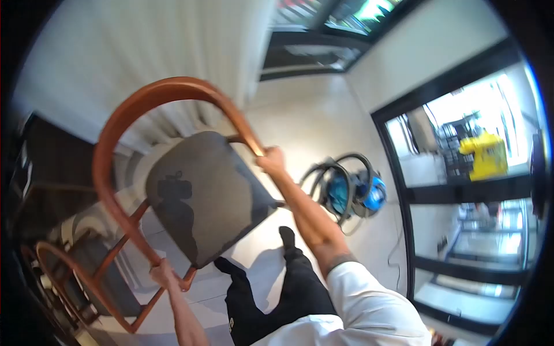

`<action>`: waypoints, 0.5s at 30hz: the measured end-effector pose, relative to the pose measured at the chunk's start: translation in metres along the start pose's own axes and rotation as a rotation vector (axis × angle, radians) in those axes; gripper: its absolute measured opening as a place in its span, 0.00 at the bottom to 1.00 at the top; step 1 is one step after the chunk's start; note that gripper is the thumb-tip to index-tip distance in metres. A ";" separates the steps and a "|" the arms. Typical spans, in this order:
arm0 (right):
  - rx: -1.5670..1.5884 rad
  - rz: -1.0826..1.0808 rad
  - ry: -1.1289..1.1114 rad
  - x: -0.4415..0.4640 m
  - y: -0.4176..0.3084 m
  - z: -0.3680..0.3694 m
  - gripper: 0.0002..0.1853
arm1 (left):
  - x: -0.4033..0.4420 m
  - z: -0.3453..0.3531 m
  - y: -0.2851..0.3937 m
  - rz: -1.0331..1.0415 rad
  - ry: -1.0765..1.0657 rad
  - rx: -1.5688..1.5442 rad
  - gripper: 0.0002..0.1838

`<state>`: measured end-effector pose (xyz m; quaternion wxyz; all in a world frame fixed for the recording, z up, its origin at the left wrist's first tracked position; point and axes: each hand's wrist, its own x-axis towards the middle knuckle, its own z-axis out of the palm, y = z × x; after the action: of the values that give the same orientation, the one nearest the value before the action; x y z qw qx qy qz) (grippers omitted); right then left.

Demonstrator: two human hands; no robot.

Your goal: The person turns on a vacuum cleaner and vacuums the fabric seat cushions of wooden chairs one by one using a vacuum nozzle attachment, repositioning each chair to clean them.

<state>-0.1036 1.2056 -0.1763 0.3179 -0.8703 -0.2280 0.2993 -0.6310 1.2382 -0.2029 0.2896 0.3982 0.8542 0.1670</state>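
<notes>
L hand point(165, 273) & R hand point(271, 161) are holding the chair point(213, 184) ahead of the feet point(286, 236), each grip wrapping round its curved rail point(103, 158), next move prob. calling for even support.

Between the right hand point(271, 160) and the vacuum cleaner point(374, 195) lies a gap of floor point(303, 124), wider farther ahead; beyond the vacuum cleaner, dark-framed glazing point(461, 195) closes off the right. The armchair point(196, 196) blocks the middle, though a hand could pass between its curved rail and the seat. Past that rail hangs the curtain point(144, 52). Outward of the left hand point(164, 273), a second armchair point(118, 282) stands in the way; the far left is dark and blurred, so room there is hard to judge.
</notes>
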 end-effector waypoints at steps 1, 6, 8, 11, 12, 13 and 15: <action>-0.056 -0.011 -0.031 0.001 -0.004 -0.008 0.22 | -0.015 -0.001 0.007 0.001 -0.028 -0.089 0.13; 0.364 -0.239 0.008 -0.055 0.037 -0.061 0.38 | -0.032 -0.024 0.011 0.208 -0.242 0.115 0.21; 0.354 -0.130 0.145 -0.078 0.114 -0.081 0.33 | -0.081 -0.026 0.040 0.275 -0.008 0.764 0.23; -0.070 0.160 0.301 -0.071 0.265 -0.127 0.26 | -0.123 -0.020 -0.009 0.588 0.373 0.992 0.22; -0.282 0.102 0.373 -0.063 0.308 -0.148 0.29 | -0.158 -0.017 -0.027 0.873 0.504 0.961 0.19; -0.431 0.195 0.340 -0.048 0.355 -0.160 0.36 | -0.181 -0.011 -0.044 0.871 0.522 0.980 0.19; -0.576 0.367 0.305 -0.021 0.390 -0.191 0.43 | -0.230 0.004 -0.075 0.780 -0.510 0.649 0.07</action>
<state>0.0891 0.8428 -0.3188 0.0313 -0.9850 -0.0930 0.1417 -0.5539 1.0129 -0.1619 0.2664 0.7807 0.5544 -0.1107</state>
